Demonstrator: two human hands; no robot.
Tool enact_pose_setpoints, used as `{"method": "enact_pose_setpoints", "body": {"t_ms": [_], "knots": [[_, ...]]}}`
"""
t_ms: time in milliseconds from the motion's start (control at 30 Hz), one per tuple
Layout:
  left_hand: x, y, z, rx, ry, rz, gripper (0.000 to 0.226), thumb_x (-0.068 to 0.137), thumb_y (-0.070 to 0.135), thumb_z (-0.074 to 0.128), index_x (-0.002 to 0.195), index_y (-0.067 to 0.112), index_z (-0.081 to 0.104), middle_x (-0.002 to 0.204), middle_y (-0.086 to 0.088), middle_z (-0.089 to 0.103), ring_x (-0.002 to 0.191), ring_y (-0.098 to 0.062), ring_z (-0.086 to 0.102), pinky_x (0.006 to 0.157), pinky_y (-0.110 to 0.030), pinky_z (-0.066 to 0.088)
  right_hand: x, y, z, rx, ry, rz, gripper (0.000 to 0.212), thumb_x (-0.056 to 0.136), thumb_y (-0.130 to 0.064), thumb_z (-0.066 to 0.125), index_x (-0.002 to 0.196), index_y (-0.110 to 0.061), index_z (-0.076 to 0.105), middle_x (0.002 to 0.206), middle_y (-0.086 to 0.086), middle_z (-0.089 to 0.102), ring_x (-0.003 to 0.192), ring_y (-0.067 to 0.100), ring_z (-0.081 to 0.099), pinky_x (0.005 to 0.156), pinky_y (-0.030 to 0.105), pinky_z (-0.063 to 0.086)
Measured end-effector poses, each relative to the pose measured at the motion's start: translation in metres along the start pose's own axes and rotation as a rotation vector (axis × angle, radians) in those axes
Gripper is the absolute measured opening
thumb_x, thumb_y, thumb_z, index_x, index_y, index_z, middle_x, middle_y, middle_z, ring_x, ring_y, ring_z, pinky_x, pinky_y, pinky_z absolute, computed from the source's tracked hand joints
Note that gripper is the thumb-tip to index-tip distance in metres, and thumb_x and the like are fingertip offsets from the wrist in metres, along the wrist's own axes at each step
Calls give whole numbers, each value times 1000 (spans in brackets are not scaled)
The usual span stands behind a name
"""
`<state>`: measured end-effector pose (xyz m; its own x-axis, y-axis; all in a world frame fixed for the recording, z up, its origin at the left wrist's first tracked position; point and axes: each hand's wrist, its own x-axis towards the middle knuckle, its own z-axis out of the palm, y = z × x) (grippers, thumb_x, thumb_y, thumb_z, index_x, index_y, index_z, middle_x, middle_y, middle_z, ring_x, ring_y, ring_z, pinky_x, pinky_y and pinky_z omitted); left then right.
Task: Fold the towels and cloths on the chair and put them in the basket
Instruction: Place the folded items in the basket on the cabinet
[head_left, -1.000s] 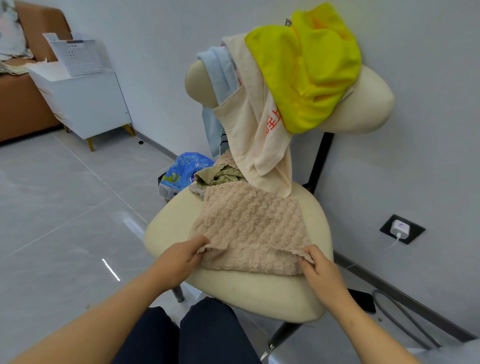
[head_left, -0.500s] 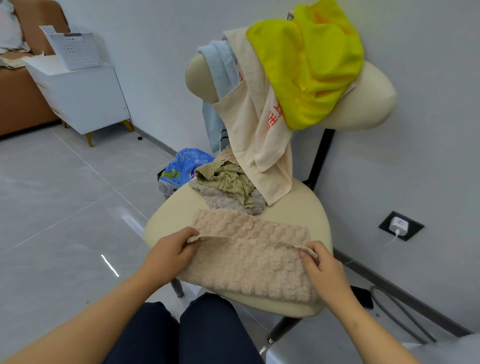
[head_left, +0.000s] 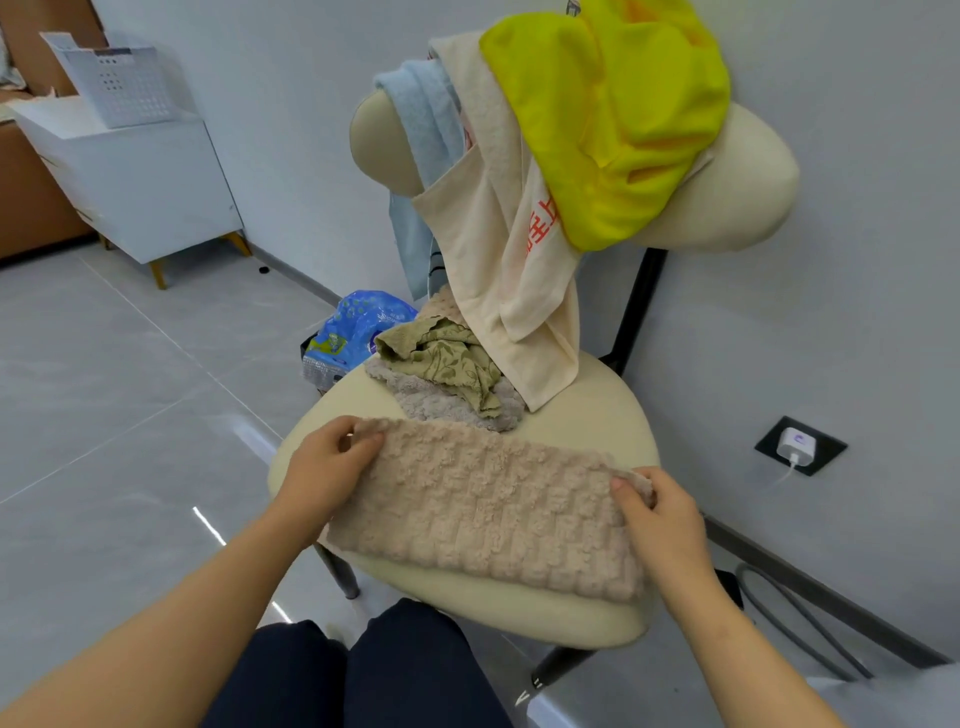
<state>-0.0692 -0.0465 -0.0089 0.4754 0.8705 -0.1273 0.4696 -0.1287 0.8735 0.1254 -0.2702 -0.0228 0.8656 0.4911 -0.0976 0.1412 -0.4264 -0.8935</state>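
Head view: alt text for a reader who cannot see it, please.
The left hand and right hand pinch the far corners of a tan towel spread on the chair seat. Behind it a green cloth lies on a grey towel; a blue towel, cream towel and yellow cloth hang over the chair back.

blue bag (head_left: 363, 322) near the wall, white charger (head_left: 797, 446) in wall socket (head_left: 829, 450).
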Motion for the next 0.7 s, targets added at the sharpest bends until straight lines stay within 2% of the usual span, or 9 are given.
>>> {"method": "enact_pose_setpoints", "body": {"t_ms": [67, 133, 200, 267, 367, 433, 500, 600, 700], "knots": [[10, 2, 2, -111, -5, -74, 9, 92, 26, 57, 89, 24, 65, 89, -5, 67, 79, -21, 60, 68, -32, 46, 10, -5, 1, 65, 2, 41, 20, 91, -21, 57, 83, -3, 60, 85, 19, 64, 79, 28, 59, 79, 43, 50], [22, 2, 6, -50, -33, -102, 11, 91, 27, 57, 89, 21, 66, 87, -6, 68, 79, -24, 62, 71, -35, 49, 22, -7, 6, 103, -17, 91, 23, 91, -21, 58, 88, 2, 59, 89, 23, 63, 79, 26, 57, 84, 46, 50], [33, -1, 13, 77, -58, -121, 15, 91, 28, 56, 87, 16, 63, 82, -6, 65, 80, -27, 60, 73, -37, 48, 31, -4, 12, 106, -33, 135, 27, 91, -19, 57, 91, 8, 58, 85, 21, 61, 76, 23, 54, 77, 41, 50], [40, -5, 19, 232, -62, -126, 16, 92, 28, 56, 85, 14, 59, 77, -4, 59, 80, -26, 55, 69, -32, 41, 38, 3, 17, 55, -24, 166, 32, 90, -18, 58, 88, 14, 53, 79, 21, 56, 72, 20, 50, 65, 31, 41], [42, -9, 23, 358, -17, -125, 14, 91, 31, 57, 86, 18, 57, 75, 4, 56, 78, -21, 53, 60, -28, 35, 42, 7, 20, -31, 1, 164, 27, 89, -15, 59, 71, -1, 45, 68, 12, 46, 62, 16, 40, 53, 27, 27], [43, -13, 23, 469, 16, -106, 17, 90, 37, 56, 81, 22, 56, 81, 2, 58, 74, -17, 53, 52, -26, 32, 43, 6, 21, -97, 1, 126, 30, 89, -16, 59, 67, -8, 41, 65, 4, 43, 58, 15, 37, 51, 26, 25], [46, -16, 24, 515, 32, -86, 17, 88, 37, 56, 76, 26, 53, 91, -4, 58, 74, -19, 54, 52, -26, 30, 44, 5, 22, -164, 11, 81, 28, 89, -17, 60, 67, -10, 45, 66, 1, 46, 61, 18, 42, 53, 27, 27], [47, -11, 28, 472, -9, -109, 14, 91, 34, 55, 89, 21, 52, 95, -4, 60, 78, -21, 54, 59, -28, 36, 48, 8, 25, -184, 64, 101, 14, 87, -19, 65, 90, -6, 61, 87, 7, 54, 80, 25, 50, 64, 29, 35], [48, -2, 30, 339, -76, -238, 32, 89, 30, 59, 114, 16, 45, 84, -1, 59, 70, -17, 54, 58, -29, 40, 49, 8, 28, -161, 39, 174, 26, 85, -23, 66, 109, -17, 57, 105, 5, 57, 94, 24, 55, 77, 34, 43]]}}
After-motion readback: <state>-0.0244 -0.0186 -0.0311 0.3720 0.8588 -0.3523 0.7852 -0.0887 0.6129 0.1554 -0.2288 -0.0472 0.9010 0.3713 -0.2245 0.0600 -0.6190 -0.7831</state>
